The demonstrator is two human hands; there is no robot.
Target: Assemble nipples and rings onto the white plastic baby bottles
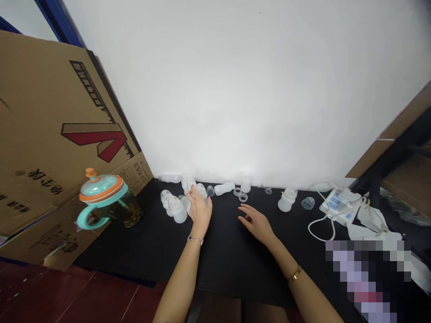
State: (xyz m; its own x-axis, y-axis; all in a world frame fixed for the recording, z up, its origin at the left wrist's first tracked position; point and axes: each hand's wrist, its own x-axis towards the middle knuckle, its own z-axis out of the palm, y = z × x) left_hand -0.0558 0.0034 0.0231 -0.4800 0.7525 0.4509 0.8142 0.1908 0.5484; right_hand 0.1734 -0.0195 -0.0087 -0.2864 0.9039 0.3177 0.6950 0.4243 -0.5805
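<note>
My left hand point(199, 213) reaches into a group of small white baby bottles, its thumb and fingers apart. One bottle with a clear cap point(201, 189) stands just beyond its fingertips; whether they touch it I cannot tell. Left of this hand stands another capped bottle point(178, 211) with more beside it. My right hand point(258, 224) hovers over the black table point(229, 255), fingers loosely bent and nothing in them. Ahead of it lie clear rings point(243, 197), a white bottle on its side point(225, 188) and an upright white bottle point(245, 185).
A teal and orange handled jug point(101, 193) stands at the left against a large cardboard box point(40, 134). To the right are a capped bottle point(287, 200), a clear dome cap point(308, 203) and a white power strip point(340, 206) with cables. A white wall point(235, 89) closes the back.
</note>
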